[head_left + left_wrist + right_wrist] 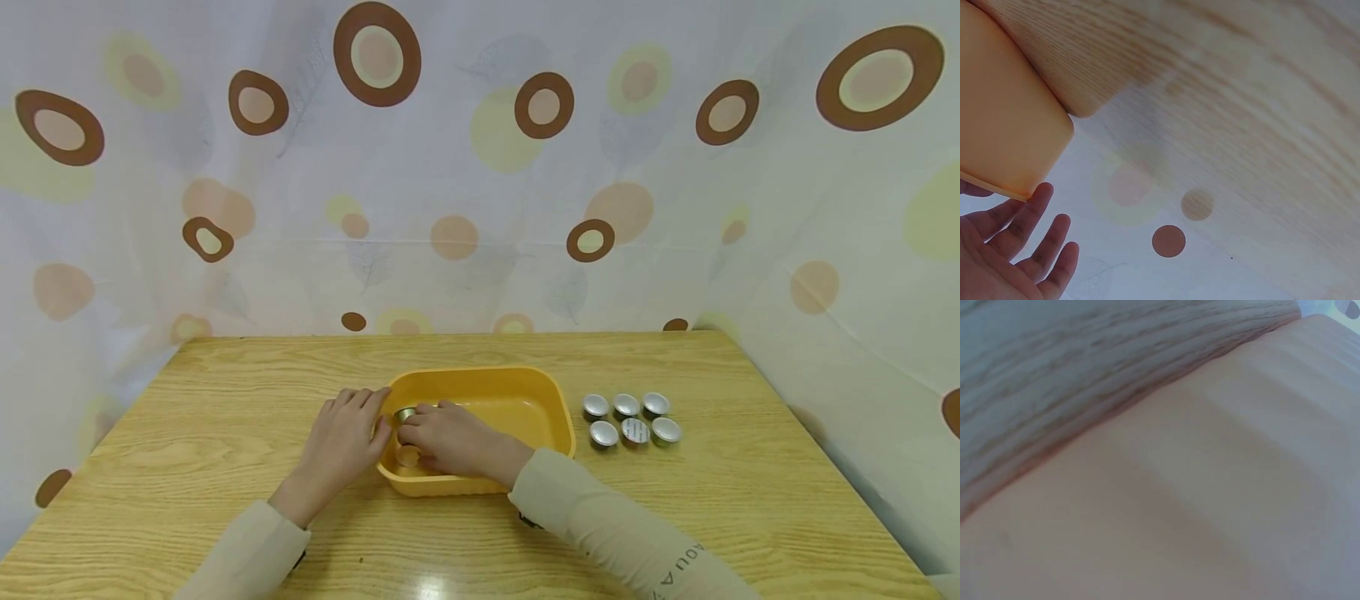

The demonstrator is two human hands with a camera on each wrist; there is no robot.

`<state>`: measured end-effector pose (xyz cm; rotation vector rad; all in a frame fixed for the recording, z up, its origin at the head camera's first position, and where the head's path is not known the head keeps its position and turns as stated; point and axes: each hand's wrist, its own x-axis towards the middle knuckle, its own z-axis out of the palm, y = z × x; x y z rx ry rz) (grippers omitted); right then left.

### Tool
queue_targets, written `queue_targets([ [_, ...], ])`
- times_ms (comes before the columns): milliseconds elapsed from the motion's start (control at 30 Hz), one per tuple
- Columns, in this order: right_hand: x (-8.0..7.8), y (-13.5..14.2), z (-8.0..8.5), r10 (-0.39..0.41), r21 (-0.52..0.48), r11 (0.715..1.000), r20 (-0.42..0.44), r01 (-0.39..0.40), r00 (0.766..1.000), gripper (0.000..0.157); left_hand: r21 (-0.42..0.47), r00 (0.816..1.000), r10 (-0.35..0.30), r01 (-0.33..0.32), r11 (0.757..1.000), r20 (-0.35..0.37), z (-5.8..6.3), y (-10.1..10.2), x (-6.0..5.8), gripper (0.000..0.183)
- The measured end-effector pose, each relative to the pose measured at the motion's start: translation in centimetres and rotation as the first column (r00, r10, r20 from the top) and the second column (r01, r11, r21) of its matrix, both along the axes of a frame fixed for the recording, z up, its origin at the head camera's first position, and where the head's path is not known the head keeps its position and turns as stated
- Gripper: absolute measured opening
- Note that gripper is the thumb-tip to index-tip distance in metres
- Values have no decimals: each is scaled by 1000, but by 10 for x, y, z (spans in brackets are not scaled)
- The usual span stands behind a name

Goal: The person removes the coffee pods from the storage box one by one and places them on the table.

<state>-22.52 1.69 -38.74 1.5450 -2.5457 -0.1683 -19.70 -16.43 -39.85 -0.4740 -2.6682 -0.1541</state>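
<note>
A yellow-orange plastic basin (480, 486) stands on the wooden table. My left hand (341, 442) touches its left end; in the left wrist view the fingers (1030, 219) of that hand are fairly straight, with a fingertip against the rim. My right hand (453, 442) reaches down inside the basin's left part, its fingertips partly hidden. Beside those fingers are a gold-coloured small cup (404, 413) and an orange-toned small cup (408, 456). Whether the right hand holds one cannot be seen. The right wrist view has only the basin's wall (1179, 506) close up, without the hand.
Right of the basin, several small foil-lidded cups (626, 406) stand in two short rows; one lid (635, 431) bears printing. A patterned curtain (465, 183) hangs behind the table (750, 500) and along its sides.
</note>
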Motion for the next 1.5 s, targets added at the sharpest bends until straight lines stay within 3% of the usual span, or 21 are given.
queue_targets([
  [500,-1,0,-1,-10,22,1000,-2,11,1000,31,-1,1000,2,-2,1000,5,0,0,0,38],
  [733,-1,5,1,16,10,1000,-4,-16,1000,28,-3,1000,4,-4,1000,-4,0,0,0,38],
  [1033,-2,7,1,50,18,999,19,-50,999,36,-3,1000,-1,1,1000,-4,0,0,0,37],
  [1500,-1,7,-1,98,14,995,-48,-98,994,37,-6,1000,-4,4,1000,-5,0,0,0,38],
])
